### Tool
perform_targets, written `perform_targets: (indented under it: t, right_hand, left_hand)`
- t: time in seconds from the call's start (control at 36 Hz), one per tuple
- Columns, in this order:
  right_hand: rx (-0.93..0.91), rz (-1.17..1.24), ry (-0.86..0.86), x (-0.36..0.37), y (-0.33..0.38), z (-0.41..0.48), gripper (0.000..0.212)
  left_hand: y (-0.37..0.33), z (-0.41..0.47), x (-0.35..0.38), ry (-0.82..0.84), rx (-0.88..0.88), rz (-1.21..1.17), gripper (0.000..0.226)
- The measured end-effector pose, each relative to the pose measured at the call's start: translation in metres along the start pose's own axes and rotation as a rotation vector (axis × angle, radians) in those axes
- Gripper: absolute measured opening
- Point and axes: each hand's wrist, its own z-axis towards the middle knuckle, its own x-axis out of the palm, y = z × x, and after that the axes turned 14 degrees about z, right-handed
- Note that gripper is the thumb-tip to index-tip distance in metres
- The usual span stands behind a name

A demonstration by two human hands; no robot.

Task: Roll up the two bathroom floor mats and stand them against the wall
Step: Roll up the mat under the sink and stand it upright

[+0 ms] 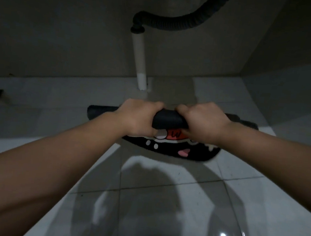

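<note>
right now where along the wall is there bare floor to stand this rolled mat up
Bare grey tile floor lies along the wall left of the white drain pipe, and also right of it toward the corner. It is crowded at the pipe's foot and where both hands grip the black cartoon-print mat.

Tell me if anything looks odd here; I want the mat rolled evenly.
Nothing is spilled or damaged. The black mat is only partly rolled: both hands, left hand and right hand, grip the roll, and its ends look uneven, the left end sticking out farther across the tiled floor.
</note>
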Motion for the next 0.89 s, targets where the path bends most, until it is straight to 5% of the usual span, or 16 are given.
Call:
perform_targets:
  t: [0.11,0.22,0.36,0.44,0.53,0.61,0.69,0.78,0.89]
  right_hand:
    - [-0.182,-0.129,-0.140,0.014,-0.007,-0.007,0.043]
    - [-0.152,-0.155,-0.137,0.016,-0.008,-0.007,0.048]
    - [0.252,0.398,0.343,-0.003,-0.004,0.003,0.050]
    - [0.333,0.616,0.420,-0.008,-0.006,0.006,0.046]
    - [0.303,0.482,0.310,-0.008,-0.006,0.003,0.036]
    - [0.053,0.049,0.078,0.003,-0.008,-0.003,0.037]
    - [-0.161,-0.121,-0.085,0.015,-0.011,-0.008,0.041]
    - [-0.199,-0.135,-0.112,0.017,-0.012,-0.007,0.056]
    - [-0.070,-0.005,0.059,0.011,-0.011,0.001,0.063]
  left_hand:
    - [0.001,0.001,0.000,0.129,-0.028,-0.248,0.058]
    - [-0.002,-0.002,0.000,0.041,-0.047,-0.039,0.030]
    - [-0.008,-0.009,0.006,-0.223,-0.010,0.253,0.029]
    - [-0.011,-0.008,0.007,-0.304,-0.005,0.271,0.031]
    - [-0.010,-0.005,0.003,-0.260,-0.001,0.231,0.036]
    - [-0.006,0.000,-0.002,-0.037,0.010,0.084,0.048]
    - [-0.004,0.002,-0.002,0.156,-0.012,-0.163,0.055]
    - [-0.004,-0.001,0.000,0.125,-0.036,-0.195,0.049]
    - [-0.007,-0.004,0.004,-0.065,-0.030,0.129,0.035]
